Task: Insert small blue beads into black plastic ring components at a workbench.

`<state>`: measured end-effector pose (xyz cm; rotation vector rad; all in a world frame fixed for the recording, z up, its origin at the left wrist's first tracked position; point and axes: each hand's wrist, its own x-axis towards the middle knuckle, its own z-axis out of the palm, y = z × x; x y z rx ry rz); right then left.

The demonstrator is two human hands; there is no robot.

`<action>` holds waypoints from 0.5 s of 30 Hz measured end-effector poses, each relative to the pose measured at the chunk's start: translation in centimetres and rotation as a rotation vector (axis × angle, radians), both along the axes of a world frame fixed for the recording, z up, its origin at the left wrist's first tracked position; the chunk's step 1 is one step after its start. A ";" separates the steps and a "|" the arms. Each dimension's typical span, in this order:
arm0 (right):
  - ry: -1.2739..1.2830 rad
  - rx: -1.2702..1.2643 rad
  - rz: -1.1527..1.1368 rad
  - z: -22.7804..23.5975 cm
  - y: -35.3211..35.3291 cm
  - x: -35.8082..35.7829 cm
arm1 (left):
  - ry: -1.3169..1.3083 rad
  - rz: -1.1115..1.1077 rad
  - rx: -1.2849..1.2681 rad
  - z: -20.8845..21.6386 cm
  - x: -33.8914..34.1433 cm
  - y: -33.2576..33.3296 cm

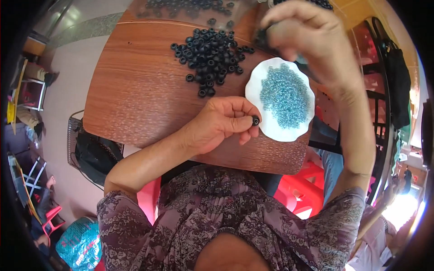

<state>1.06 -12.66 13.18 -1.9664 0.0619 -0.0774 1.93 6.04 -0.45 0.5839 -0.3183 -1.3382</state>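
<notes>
My left hand [224,121] is closed in a pinch at the near side of the white plate. Between its thumb and forefinger sits a black bead [256,120] with its hole showing. My right hand [312,43] is raised above the far right of the table, smeared by motion; whether its fingers hold anything cannot be made out. Below it, the scalloped white plate [253,86] carries a heap of tiny light-blue glass beads [285,95]. Left of the plate lies a loose pile of round black beads [210,56] on the wooden table [131,86].
More dark beads [185,5] lie at the far edge, seemingly on clear plastic. Red plastic stools [300,187] stand under the near right side. A black bag [95,151] rests in a wire basket at left. A person in light clothing [375,239] is at lower right.
</notes>
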 end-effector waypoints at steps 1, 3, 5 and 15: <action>0.039 0.021 0.019 -0.9 1.3 0.0 | -0.003 0.001 -0.002 0.2 0.1 0.6; 0.040 0.032 0.116 -3.7 3.0 0.3 | -0.106 -0.025 0.028 0.4 0.4 2.4; 0.028 0.028 0.163 -7.4 4.1 1.4 | -0.190 0.126 0.113 0.5 1.5 4.4; -0.400 -0.658 0.183 -13.2 8.7 5.1 | -0.260 1.007 0.259 -1.2 6.1 5.2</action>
